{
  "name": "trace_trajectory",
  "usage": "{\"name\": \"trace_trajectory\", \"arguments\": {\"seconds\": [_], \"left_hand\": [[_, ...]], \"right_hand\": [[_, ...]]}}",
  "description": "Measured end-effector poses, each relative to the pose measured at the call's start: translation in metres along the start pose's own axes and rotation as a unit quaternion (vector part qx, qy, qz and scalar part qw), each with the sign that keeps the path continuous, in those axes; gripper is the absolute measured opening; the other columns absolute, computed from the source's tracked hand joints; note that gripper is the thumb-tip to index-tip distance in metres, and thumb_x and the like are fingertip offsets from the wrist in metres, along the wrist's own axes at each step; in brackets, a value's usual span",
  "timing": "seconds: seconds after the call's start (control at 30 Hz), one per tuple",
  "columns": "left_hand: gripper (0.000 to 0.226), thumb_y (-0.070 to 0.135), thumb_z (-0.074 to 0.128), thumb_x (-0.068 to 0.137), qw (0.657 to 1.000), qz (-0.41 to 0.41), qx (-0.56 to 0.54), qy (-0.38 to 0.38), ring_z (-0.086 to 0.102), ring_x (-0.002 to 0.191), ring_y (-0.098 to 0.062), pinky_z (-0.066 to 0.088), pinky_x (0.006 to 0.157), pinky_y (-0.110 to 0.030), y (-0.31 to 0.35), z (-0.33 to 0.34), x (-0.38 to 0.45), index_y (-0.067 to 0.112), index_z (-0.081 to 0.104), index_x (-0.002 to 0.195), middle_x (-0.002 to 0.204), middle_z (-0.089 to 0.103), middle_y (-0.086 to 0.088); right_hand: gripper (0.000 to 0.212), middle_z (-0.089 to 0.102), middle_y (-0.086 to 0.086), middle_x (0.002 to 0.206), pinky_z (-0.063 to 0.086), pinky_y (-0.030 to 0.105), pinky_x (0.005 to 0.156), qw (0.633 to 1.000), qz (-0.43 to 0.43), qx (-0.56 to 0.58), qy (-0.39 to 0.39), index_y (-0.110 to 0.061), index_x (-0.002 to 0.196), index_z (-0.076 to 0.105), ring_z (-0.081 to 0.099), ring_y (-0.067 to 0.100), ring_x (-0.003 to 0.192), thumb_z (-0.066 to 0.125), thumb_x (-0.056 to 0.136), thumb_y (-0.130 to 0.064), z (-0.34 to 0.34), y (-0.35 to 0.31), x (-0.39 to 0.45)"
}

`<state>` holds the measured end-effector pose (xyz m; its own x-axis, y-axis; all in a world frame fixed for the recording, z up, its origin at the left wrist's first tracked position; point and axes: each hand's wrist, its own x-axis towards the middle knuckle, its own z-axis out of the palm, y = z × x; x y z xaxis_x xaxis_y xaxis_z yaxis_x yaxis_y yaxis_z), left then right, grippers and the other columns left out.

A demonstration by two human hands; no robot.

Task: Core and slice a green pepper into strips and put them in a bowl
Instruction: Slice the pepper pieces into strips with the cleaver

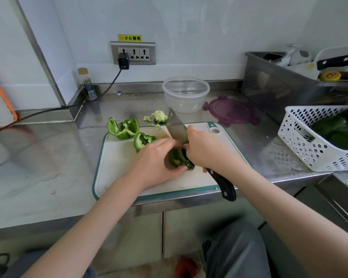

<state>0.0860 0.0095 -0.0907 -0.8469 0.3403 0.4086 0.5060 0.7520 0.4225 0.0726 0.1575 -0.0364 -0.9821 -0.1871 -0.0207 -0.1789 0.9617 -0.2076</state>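
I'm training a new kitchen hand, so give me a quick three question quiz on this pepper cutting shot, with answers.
1. True or false: the clear bowl already holds pepper strips.
2. Which of the hands grips the knife? A left, B right.
3. Fill in: the purple lid lies on the ____ beside the bowl.

Key:
1. False; it looks empty.
2. B; the right hand holds the knife, while the left hand steadies the pepper piece on the cutting board.
3. Counter.

Left hand holds pepper piece; right hand grips knife.
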Motion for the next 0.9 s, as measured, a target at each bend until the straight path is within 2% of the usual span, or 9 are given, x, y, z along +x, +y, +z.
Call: {"name": "trace_trajectory", "arguments": {"seconds": [0.17,0.23,0.33,0.43,0.57,0.63,0.7,0.8,0.9], "left_hand": [[0.05,0.05,0.064,0.07,1.0,0.0,0.015,-0.011,0.054,0.106,-0.013,0.038,0.09,-0.021,-0.003,-0.001,0.002,0.019,0.059,0.109,0.11,0.062,0.006],[0.047,0.046,0.07,0.072,1.0,-0.002,0.02,-0.016,0.051,0.107,-0.011,0.035,0.088,-0.02,-0.005,-0.001,0.002,0.022,0.055,0.11,0.113,0.058,0.008],[0.046,0.046,0.071,0.071,1.0,0.001,0.023,-0.006,0.05,0.101,-0.011,0.035,0.082,-0.021,-0.006,0.001,0.003,0.023,0.053,0.106,0.11,0.057,0.009],[0.046,0.042,0.074,0.067,1.0,0.008,0.01,0.008,0.05,0.091,-0.011,0.034,0.075,-0.021,-0.007,0.001,0.005,0.021,0.053,0.101,0.102,0.054,0.009],[0.044,0.042,0.075,0.065,1.0,0.014,-0.007,0.015,0.048,0.086,-0.007,0.037,0.07,-0.016,-0.012,0.0,0.004,0.022,0.052,0.097,0.097,0.051,0.012],[0.045,0.048,0.071,0.063,1.0,0.01,-0.013,0.019,0.048,0.085,-0.007,0.041,0.072,-0.022,-0.013,0.001,0.005,0.023,0.051,0.094,0.095,0.051,0.013],[0.048,0.056,0.063,0.06,1.0,0.007,-0.016,0.023,0.049,0.085,-0.008,0.044,0.073,-0.029,-0.014,0.001,0.005,0.023,0.05,0.092,0.093,0.051,0.014],[0.052,0.062,0.057,0.058,1.0,0.006,-0.018,0.024,0.049,0.086,-0.009,0.045,0.074,-0.031,-0.015,0.002,0.005,0.023,0.051,0.092,0.092,0.05,0.014],[0.052,0.059,0.063,0.06,1.0,-0.003,-0.02,0.014,0.05,0.09,-0.009,0.046,0.079,-0.033,-0.014,0.0,0.005,0.023,0.052,0.097,0.096,0.051,0.014]], "right_hand": [[0.016,0.057,0.008,0.05,0.046,0.026,0.041,0.99,0.044,0.124,-0.039,-0.006,0.1,0.038,0.051,0.016,0.028,0.042,0.096,-0.021,-0.004,0.026,-0.001],[0.011,0.058,0.01,0.051,0.046,0.027,0.039,0.981,0.049,0.184,-0.026,-0.008,0.098,0.036,0.053,0.018,0.029,0.04,0.097,-0.018,-0.007,0.032,-0.008],[0.012,0.057,0.014,0.053,0.042,0.024,0.033,0.963,0.053,0.266,-0.004,-0.013,0.108,0.033,0.05,0.022,0.034,0.04,0.099,-0.019,-0.015,0.032,-0.021],[0.016,0.053,0.012,0.047,0.036,0.019,0.031,0.967,0.047,0.249,0.002,-0.008,0.11,0.043,0.044,0.017,0.028,0.041,0.098,-0.018,-0.019,0.031,-0.027],[0.014,0.052,0.011,0.043,0.036,0.017,0.031,0.971,0.043,0.234,-0.007,-0.009,0.105,0.042,0.041,0.016,0.025,0.043,0.098,-0.021,-0.018,0.029,-0.028],[0.012,0.051,0.01,0.04,0.036,0.017,0.032,0.973,0.042,0.228,-0.012,-0.01,0.1,0.042,0.041,0.018,0.026,0.043,0.098,-0.022,-0.017,0.029,-0.029],[0.019,0.051,0.009,0.04,0.038,0.018,0.032,0.973,0.039,0.226,-0.017,-0.009,0.108,0.043,0.043,0.02,0.029,0.045,0.097,-0.024,-0.018,0.026,-0.029],[0.035,0.054,0.01,0.042,0.039,0.019,0.033,0.978,0.044,0.203,-0.029,-0.01,0.126,0.04,0.048,0.027,0.038,0.046,0.096,-0.027,-0.018,0.022,-0.028],[0.02,0.055,0.011,0.044,0.035,0.017,0.03,0.987,0.027,0.157,-0.03,-0.008,0.106,0.042,0.048,0.022,0.031,0.042,0.097,-0.026,-0.013,0.022,-0.023]]}}
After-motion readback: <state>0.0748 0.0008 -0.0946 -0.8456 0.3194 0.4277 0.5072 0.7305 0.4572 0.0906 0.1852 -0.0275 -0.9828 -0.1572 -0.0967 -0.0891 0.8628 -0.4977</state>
